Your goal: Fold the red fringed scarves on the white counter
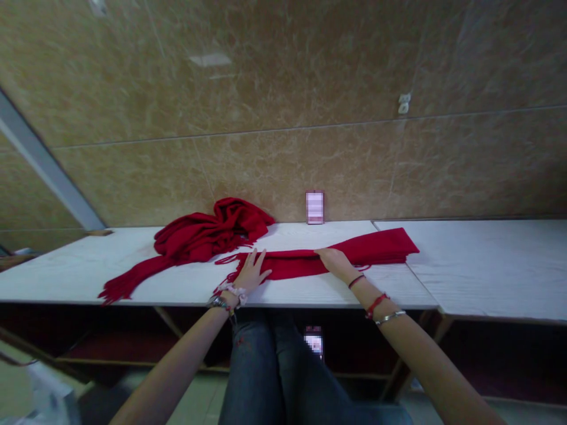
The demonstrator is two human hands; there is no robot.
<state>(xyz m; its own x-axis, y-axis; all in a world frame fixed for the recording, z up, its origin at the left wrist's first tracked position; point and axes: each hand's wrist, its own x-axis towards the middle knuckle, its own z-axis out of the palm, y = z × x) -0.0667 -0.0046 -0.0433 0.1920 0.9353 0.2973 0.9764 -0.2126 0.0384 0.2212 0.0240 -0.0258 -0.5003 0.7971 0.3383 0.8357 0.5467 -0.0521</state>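
A long red scarf (363, 248) lies folded lengthwise across the white table (310, 289), with fringe at its left end. My left hand (250, 273) rests flat on the scarf's left part, fingers spread. My right hand (334, 261) presses palm-down on the scarf's middle, fingers extended. Both wrists wear bracelets.
A heap of red scarves (208, 233) sits at the back left, one fringed end (121, 286) trailing toward the table's front edge. A small card (315, 207) leans against the marble wall. A second white table (487, 265) adjoins on the right. My legs are under the table.
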